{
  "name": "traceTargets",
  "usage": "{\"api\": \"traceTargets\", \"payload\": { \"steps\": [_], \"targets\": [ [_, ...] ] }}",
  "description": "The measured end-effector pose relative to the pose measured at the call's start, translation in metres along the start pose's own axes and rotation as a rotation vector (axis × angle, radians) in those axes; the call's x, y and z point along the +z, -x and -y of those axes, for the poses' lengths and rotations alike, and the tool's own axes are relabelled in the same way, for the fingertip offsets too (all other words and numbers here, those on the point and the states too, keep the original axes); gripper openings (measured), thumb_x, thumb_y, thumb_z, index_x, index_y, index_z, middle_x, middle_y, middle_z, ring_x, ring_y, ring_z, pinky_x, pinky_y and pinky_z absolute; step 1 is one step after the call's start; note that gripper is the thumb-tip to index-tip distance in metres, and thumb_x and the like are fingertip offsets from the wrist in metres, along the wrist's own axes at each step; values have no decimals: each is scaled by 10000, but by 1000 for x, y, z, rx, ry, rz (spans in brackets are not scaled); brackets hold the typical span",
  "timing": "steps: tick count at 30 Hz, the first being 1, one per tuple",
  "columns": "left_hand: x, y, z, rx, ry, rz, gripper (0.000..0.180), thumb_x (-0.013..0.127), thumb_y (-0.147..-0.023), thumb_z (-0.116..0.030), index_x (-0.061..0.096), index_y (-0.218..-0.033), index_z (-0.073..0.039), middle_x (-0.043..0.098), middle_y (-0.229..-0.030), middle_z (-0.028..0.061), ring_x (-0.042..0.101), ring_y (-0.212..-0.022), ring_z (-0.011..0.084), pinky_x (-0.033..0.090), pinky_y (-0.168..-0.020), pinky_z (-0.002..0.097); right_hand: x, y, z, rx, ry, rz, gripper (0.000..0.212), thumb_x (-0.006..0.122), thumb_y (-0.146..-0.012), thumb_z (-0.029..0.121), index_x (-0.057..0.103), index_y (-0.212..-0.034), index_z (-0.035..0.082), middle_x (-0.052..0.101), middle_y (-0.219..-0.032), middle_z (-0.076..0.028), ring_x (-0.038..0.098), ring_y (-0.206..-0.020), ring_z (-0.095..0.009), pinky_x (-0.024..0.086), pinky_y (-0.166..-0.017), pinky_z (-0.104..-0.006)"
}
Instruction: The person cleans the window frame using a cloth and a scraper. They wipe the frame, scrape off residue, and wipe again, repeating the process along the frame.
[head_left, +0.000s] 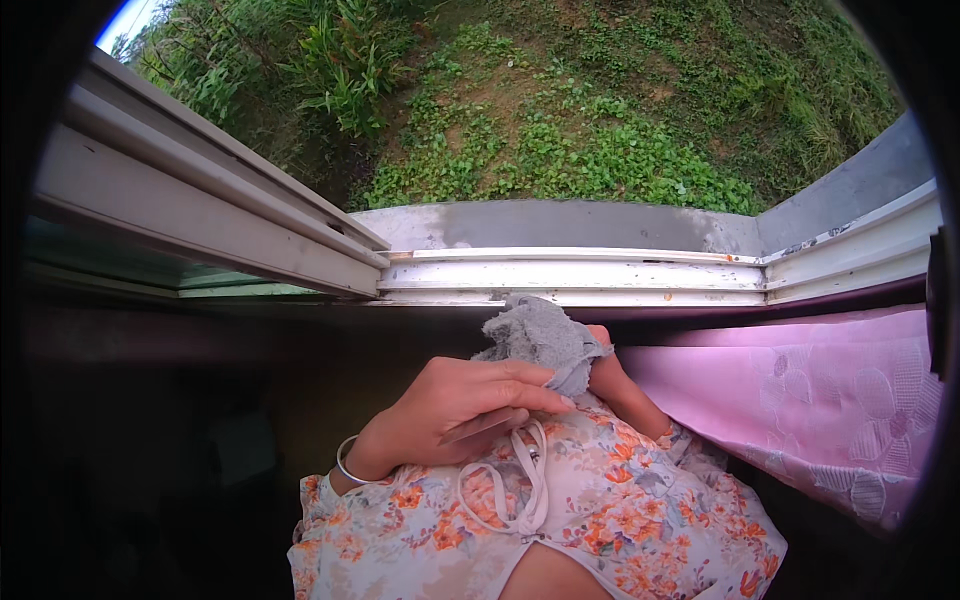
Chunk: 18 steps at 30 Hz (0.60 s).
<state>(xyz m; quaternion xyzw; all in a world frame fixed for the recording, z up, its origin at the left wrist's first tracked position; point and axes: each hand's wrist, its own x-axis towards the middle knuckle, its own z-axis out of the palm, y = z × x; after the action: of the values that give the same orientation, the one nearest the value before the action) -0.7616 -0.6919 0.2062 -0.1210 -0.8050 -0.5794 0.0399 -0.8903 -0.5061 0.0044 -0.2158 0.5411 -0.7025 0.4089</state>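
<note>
A crumpled grey cloth (540,335) with a fluffy, rough surface is bunched in front of my chest, just short of the window sill. Behind its right side, my right hand (606,372) is closed round it; most of those fingers are hidden. From the left reaches my left hand (470,405), its back up and a silver bangle on the wrist. Its leading fingertips pinch the cloth's lower edge, while the other fingers curl beneath. Below the hands hangs the white tied drawstring (535,480) of my floral garment (430,515).
A white window track (570,272) runs across ahead, with a grey concrete ledge (600,225) beyond it. The sliding window frame (220,200) stands at left. A pink patterned curtain (800,390) hangs at right. Outside lies a slope with green plants (600,150).
</note>
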Motion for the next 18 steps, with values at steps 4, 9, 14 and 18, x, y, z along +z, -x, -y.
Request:
{"api": "traceTargets", "payload": {
  "steps": [4,9,14,18],
  "targets": [
    [-2,20,2,-150,25,-195,243,595,-988,-90,727,-1180,-22,661,-1196,177,657,-1059,280,506,-911,354,-20,22,31,-25,-277,24,132,665,-875,-55,735,-986,-48,729,-856,-80,638,-760,-98,511,-688,-261],
    [0,41,27,-192,-16,-301,246,583,-1030,-150,728,-1173,-12,623,-1207,152,608,-1107,247,477,-957,359,-15,35,64,-416,153,-251,176,602,-863,-110,717,-994,-83,741,-915,-102,670,-760,-144,529,-695,-283],
    [-8,36,75,-135,-285,-328,211,647,-928,-13,726,-1117,-61,659,-1137,155,689,-904,310,561,-756,356,-17,27,77,-577,893,-402,242,600,-828,-89,724,-1003,22,700,-878,-136,698,-749,-275,527,-649,-309],
    [1,52,108,-210,-553,-436,217,653,-924,-26,689,-1135,-68,645,-1121,114,666,-958,329,558,-756,375,-13,23,78,-451,1339,-321,95,666,-818,24,653,-869,104,560,-713,-55,618,-634,-284,462,-524,-419]
  ]
}}
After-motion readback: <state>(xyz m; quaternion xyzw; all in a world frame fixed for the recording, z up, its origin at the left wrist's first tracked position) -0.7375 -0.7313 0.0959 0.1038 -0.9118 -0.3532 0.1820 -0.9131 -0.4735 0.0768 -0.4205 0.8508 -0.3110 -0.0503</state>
